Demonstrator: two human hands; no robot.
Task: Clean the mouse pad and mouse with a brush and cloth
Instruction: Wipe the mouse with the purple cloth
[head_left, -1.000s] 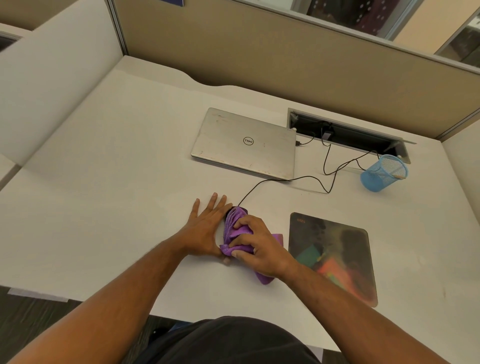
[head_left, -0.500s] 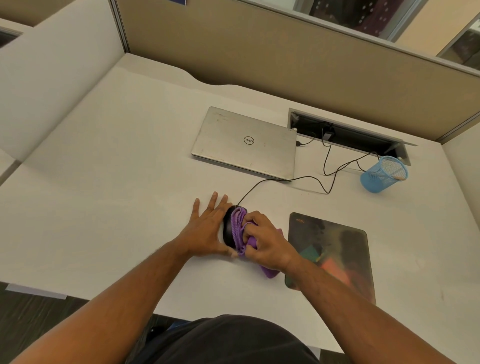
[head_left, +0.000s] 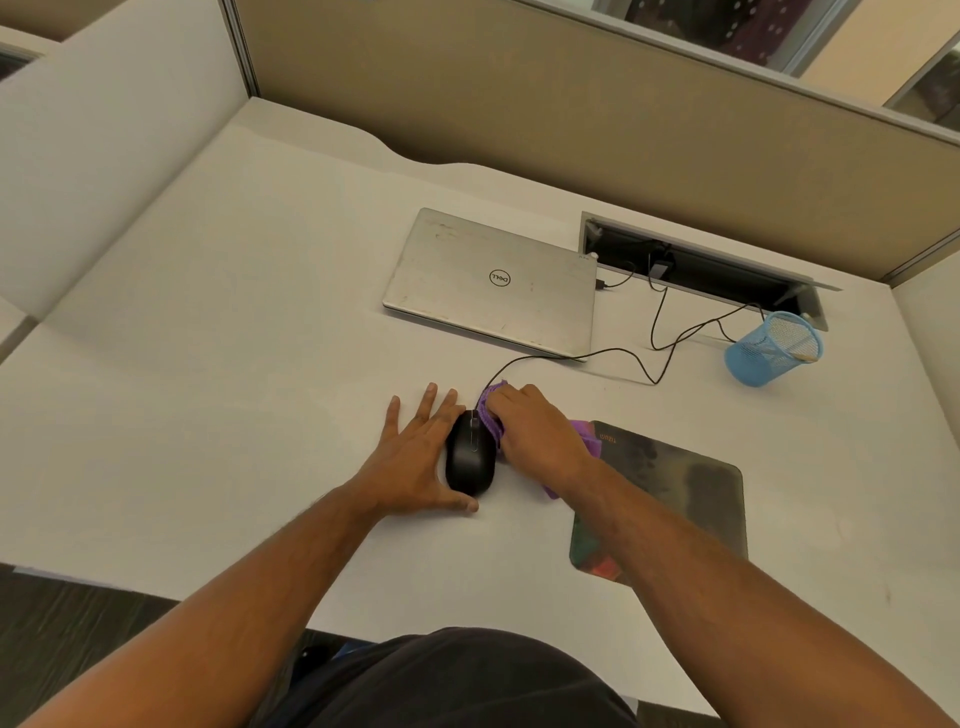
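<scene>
1. The smooth, round black mouse (head_left: 470, 457) sits on the white tabletop (head_left: 234, 364).
2. The left hand (head_left: 415, 457) lies flat, fingers straight, touching the mouse's left side.
3. The right hand (head_left: 535, 431) grips a soft purple cloth (head_left: 491, 413) against the mouse's right side.
4. The flat, dark mouse pad (head_left: 675, 493) lies right of the mouse.

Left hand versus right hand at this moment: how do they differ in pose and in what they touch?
The left hand lies with fingers straight and spread, braced against the left side of the black mouse; the right hand is curled around the purple cloth, pressing it to the mouse's right side. The left hand holds nothing; the right grips the cloth. Both are at the mouse, on the white desk.
</scene>
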